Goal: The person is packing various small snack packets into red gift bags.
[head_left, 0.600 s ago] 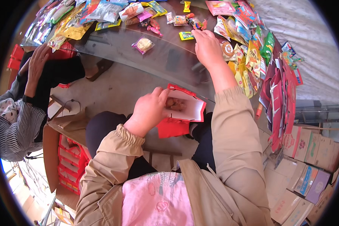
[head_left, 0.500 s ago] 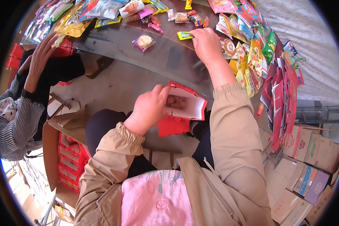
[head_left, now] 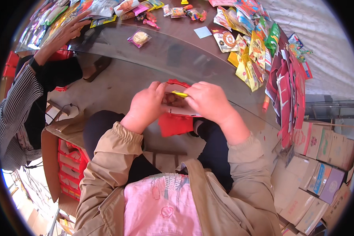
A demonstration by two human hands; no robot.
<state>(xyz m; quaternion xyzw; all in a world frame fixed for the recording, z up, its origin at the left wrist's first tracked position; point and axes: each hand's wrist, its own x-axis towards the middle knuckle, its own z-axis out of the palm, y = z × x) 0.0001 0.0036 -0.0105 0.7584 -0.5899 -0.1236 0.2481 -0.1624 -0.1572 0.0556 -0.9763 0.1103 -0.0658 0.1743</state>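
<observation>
If the left hand [head_left: 146,104], fingers gripping the red box [head_left: 179,82], slips, the yellow packet [head_left: 179,94] pinched in the right hand [head_left: 209,101] could fall outside.

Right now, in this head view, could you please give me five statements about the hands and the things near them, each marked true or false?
1. The right hand holds a small yellow packet. True.
2. The left hand is empty. False: it holds the red box with white inside.
3. A round biscuit in a purple-edged wrapper lies on the table. True.
4. The open cardboard carton stands at the person's right. False: it stands at the left.
5. The yellow packet lies on the floor. False: it is between the right hand's fingers.
</observation>
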